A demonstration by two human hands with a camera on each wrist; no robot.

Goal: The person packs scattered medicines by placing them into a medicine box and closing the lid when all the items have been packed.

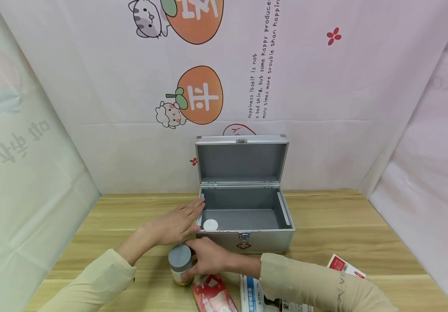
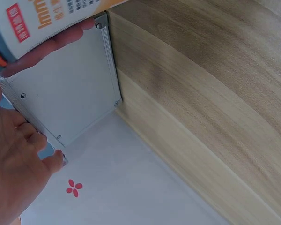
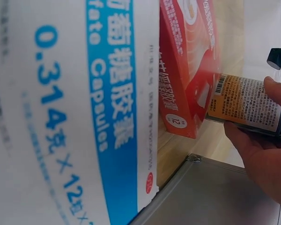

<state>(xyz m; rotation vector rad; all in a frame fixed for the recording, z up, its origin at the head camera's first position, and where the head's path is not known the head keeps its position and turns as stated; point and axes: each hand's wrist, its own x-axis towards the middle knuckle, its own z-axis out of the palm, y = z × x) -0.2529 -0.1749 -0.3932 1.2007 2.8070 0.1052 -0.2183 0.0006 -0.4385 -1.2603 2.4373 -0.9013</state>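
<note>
An open silver metal case [image 1: 243,240] with a red cross stands at the back of the wooden table, lid raised. A white round cap [image 1: 210,225] shows inside its front left corner. My left hand [image 1: 177,223] rests at the case's left rim, fingers straight. In the left wrist view this hand [image 2: 18,159] lies along the top edge of the side wall. Just left of the case's front, my right hand [image 1: 210,258] grips an upright pill bottle [image 1: 180,258] with a grey lid. The right wrist view shows thumb and fingers around its orange and white label [image 3: 246,101].
A red medicine box [image 1: 214,294] lies right by the bottle, below the right hand. White and blue boxes [image 1: 252,292] lie partly under the right sleeve. Farther right is a red and white box [image 1: 345,265]. Printed cloth [image 1: 317,108] hangs behind the table and along both sides.
</note>
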